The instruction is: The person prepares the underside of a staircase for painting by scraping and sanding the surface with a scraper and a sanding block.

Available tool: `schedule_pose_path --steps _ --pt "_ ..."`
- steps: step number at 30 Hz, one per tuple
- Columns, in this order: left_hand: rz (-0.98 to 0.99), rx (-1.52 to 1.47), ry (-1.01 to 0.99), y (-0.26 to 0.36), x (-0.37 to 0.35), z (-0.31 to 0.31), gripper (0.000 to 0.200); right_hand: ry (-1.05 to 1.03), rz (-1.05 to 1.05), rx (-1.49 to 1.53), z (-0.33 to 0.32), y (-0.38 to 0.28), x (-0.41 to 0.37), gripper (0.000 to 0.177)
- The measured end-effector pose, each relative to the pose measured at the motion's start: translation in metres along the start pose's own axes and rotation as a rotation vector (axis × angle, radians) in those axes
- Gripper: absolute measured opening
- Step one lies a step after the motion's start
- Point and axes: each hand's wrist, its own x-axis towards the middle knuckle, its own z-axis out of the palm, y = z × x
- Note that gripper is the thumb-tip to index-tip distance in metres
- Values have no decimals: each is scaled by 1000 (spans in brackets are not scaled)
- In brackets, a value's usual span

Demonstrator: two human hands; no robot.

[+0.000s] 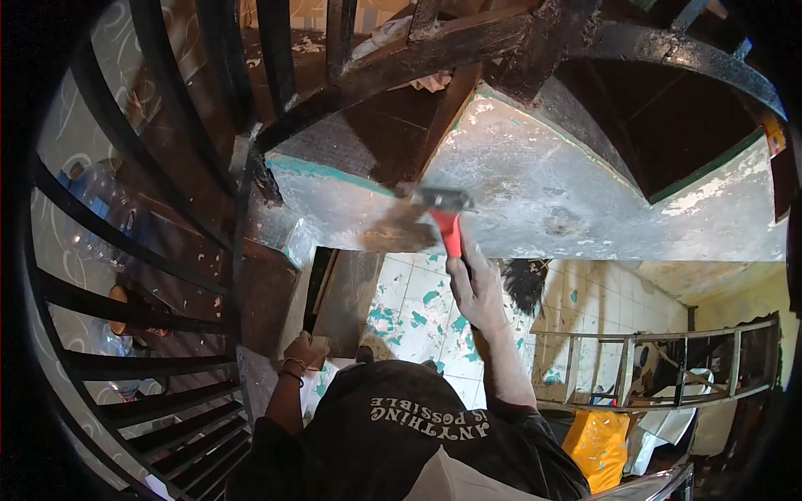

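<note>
My right hand [478, 292] is wrapped round the red handle of a paint scraper [449, 230]. The scraper's wide metal head, slightly blurred, lies against the grey side of the staircase [535, 200]. Turquoise paint shows along that side's upper edges, with whitish worn patches elsewhere on it. Low on the left, my left hand [307, 351] is closed beside the lower end of the stair structure. What its fingers hold, if anything, I cannot make out.
Dark metal railing bars [150, 321] curve along the left and top. Turquoise paint flakes litter the white tiled floor [409, 292]. A metal ladder [626, 371] lies at right, near a yellow bag [597, 451]. Plastic bottles [100, 217] stand behind the bars.
</note>
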Motion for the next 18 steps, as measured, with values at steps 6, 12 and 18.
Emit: schedule_pose_path --steps 6,12,18 --pt "111 -167 213 30 -20 -22 69 -61 81 -33 -16 37 -53 57" --pt "363 -620 520 102 -6 -69 67 82 256 197 -26 55 -68 54" --pt "459 -762 552 133 8 -99 69 104 79 101 -28 55 -45 51"
